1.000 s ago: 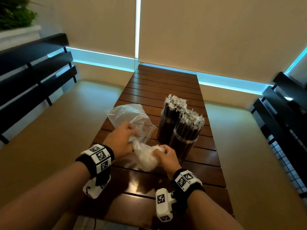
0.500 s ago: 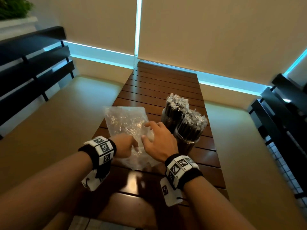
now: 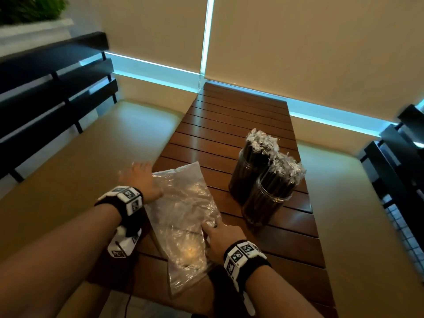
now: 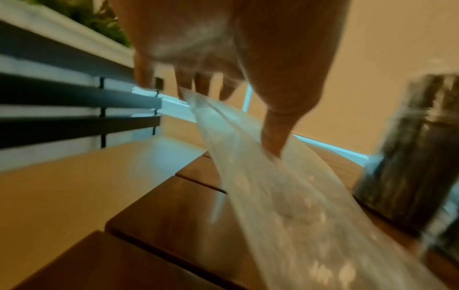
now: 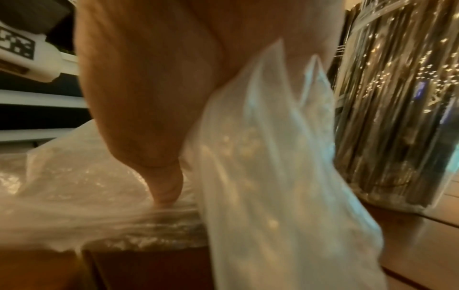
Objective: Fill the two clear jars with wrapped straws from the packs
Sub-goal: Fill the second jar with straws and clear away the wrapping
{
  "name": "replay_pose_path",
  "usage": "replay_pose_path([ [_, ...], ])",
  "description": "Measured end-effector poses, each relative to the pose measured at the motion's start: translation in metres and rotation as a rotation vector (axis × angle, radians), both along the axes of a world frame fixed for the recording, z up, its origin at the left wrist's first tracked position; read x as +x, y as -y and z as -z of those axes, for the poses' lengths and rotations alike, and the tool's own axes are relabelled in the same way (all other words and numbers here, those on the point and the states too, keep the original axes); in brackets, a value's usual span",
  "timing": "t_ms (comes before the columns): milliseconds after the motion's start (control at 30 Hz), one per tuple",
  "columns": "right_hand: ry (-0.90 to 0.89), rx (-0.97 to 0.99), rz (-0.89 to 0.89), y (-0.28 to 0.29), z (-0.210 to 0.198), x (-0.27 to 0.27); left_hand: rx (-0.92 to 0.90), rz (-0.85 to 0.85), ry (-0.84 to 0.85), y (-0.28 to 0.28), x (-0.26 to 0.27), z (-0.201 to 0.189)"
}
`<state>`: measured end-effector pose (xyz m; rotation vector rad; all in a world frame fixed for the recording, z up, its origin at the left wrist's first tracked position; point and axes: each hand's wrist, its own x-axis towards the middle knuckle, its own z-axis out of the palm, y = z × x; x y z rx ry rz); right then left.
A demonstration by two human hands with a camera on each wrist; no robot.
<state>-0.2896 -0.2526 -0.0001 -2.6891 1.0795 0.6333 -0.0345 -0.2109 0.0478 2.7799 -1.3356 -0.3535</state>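
Two clear jars stand side by side on the right of the wooden table (image 3: pixel 229 125), the far jar (image 3: pixel 251 173) and the near jar (image 3: pixel 266 203), both packed with black wrapped straws. An empty clear plastic pack (image 3: pixel 183 214) lies flattened on the table to their left. My left hand (image 3: pixel 137 177) rests with straight, spread fingers on the pack's far left edge; the left wrist view, blurred, shows its thumb (image 4: pixel 273 137) touching the plastic (image 4: pixel 285 206). My right hand (image 3: pixel 218 237) holds the pack's near right edge. Its thumb (image 5: pixel 164 186) presses down while a fold of plastic (image 5: pixel 273 157) rises into the fingers.
Beige cushioned benches (image 3: pixel 91 168) run along both sides of the table, with dark slatted backrests (image 3: pixel 52 92) behind them. A planter with greenery (image 3: pixel 29 10) sits at the top left. The near jar (image 5: pixel 397 117) stands close to my right hand.
The pack was bunched between both hands; now it lies spread flat. My left hand slid out to its far left edge, and my right hand drew back to its near right edge.
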Motion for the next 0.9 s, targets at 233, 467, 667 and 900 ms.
replay_pose_path([
  [233, 0.164, -0.031, 0.099, -0.001, -0.018, -0.003, 0.044, 0.203, 0.038, 0.013, -0.008, -0.033],
  [467, 0.787, -0.368, 0.248, 0.01, -0.089, 0.004, -0.781, 0.471, 0.623, 0.021, -0.036, -0.129],
  [667, 0.883, -0.56, 0.026, 0.007, -0.098, -0.012, -0.345, 0.804, 0.482, -0.004, -0.072, -0.038],
  [900, -0.03, -0.063, -0.046, 0.001, -0.025, -0.036, 0.067, 0.79, -0.145, -0.047, -0.085, 0.055],
])
